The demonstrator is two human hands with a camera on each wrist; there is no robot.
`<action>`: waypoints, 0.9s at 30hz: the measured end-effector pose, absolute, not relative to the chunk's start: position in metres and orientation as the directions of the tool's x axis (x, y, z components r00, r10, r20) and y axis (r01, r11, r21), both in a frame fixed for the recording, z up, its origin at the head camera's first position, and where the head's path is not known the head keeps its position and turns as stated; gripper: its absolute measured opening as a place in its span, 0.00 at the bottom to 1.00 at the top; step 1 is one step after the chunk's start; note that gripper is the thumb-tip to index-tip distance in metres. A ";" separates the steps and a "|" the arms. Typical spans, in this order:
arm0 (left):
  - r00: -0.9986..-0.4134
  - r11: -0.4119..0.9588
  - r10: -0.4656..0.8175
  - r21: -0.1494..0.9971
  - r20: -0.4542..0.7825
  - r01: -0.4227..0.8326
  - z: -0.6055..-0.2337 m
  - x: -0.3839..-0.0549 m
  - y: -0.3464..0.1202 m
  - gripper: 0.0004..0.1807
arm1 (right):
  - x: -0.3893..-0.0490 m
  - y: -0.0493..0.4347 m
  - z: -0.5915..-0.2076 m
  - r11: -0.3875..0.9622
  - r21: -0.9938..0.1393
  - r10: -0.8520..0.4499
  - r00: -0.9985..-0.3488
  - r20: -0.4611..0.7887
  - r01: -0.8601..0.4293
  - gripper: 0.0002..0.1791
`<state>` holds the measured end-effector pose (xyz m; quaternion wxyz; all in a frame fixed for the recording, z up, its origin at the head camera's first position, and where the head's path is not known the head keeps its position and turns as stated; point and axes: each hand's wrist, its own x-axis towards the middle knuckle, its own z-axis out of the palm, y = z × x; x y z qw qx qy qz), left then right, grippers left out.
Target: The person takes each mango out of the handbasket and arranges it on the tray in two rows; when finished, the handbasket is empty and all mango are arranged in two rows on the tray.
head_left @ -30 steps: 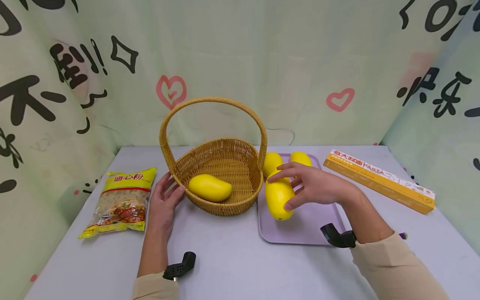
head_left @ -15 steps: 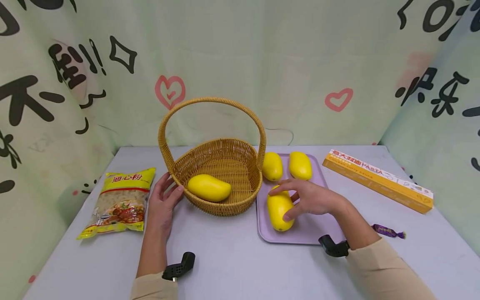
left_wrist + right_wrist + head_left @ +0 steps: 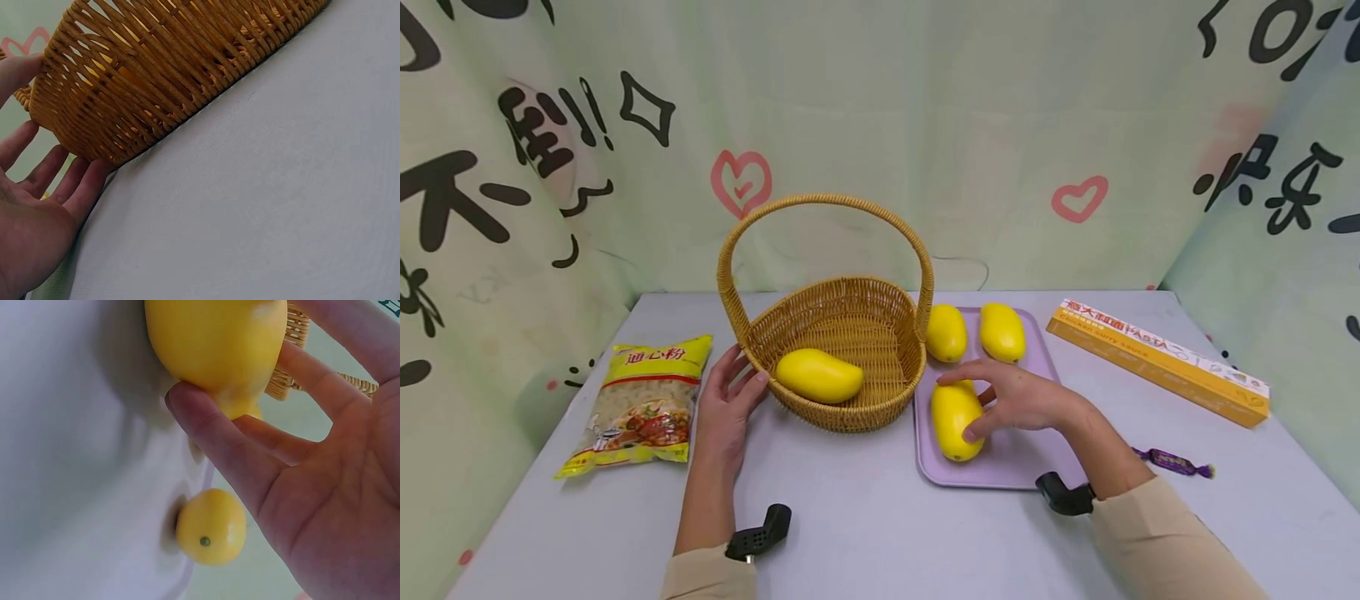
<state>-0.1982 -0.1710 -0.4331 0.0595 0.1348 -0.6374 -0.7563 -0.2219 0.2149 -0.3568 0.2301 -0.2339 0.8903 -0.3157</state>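
Observation:
In the head view, a brown wicker basket (image 3: pixel 850 417) with a tall handle stands at the middle, one yellow mango (image 3: pixel 818 376) lying inside. My left hand (image 3: pixel 727 408) touches the basket's left side with fairly straight, spread fingers; the left wrist view shows fingertips against the woven wall (image 3: pixel 144 81). My right hand (image 3: pixel 1018 396) curves over another mango (image 3: pixel 957 423) on the lilac tray (image 3: pixel 1022 467), thumb on its near part and index finger at its far end. Fingers also meet this mango (image 3: pixel 215 350) in the right wrist view. Two more mangoes (image 3: pixel 946 333) lie at the tray's back.
A yellow-topped pasta bag (image 3: pixel 640 408) lies left of my left hand. Back right is a long orange and white pasta box (image 3: pixel 1157 362). A purple wrapped candy (image 3: pixel 1176 462) lies near my right forearm. Behind the table hangs a printed curtain (image 3: pixel 985 150).
My right hand has come nearer and lower with the mango, which now lies on the front left part of the tray. Both back mangoes show fully now. The left hand has kept its place.

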 end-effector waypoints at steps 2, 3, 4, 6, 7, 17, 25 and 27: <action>-0.957 -0.185 -0.261 0.979 -0.128 -0.081 -0.433 -0.198 -0.171 0.37 | -0.221 0.215 -0.356 0.690 -0.674 -0.564 -0.781 -0.270 -0.265 0.40; -0.957 -0.184 -0.261 0.980 -0.128 -0.081 -0.433 -0.198 -0.171 0.37 | -0.221 0.215 -0.355 0.690 -0.676 -0.563 -0.779 -0.275 -0.260 0.41; -0.957 -0.185 -0.261 0.979 -0.128 -0.081 -0.433 -0.198 -0.171 0.37 | -0.220 0.216 -0.354 0.690 -0.676 -0.565 -0.776 -0.279 -0.259 0.42; -0.957 -0.184 -0.261 0.980 -0.127 -0.080 -0.433 -0.199 -0.170 0.37 | -0.220 0.216 -0.352 0.692 -0.674 -0.566 -0.774 -0.285 -0.257 0.43; -0.957 -0.183 -0.262 0.980 -0.128 -0.081 -0.433 -0.199 -0.170 0.37 | -0.219 0.216 -0.350 0.694 -0.674 -0.563 -0.774 -0.290 -0.253 0.44; -0.956 -0.181 -0.259 0.979 -0.136 -0.090 -0.432 -0.198 -0.171 0.38 | -0.218 0.217 -0.333 0.701 -0.685 -0.531 -0.788 -0.313 -0.200 0.40; -0.956 -0.185 -0.261 0.979 -0.134 -0.087 -0.432 -0.199 -0.171 0.38 | -0.216 0.209 -0.318 0.725 -0.657 -0.507 -0.807 -0.304 -0.208 0.36; -0.955 -0.185 -0.262 0.979 -0.136 -0.088 -0.433 -0.199 -0.171 0.37 | -0.216 0.206 -0.316 0.715 -0.660 -0.525 -0.801 -0.288 -0.231 0.35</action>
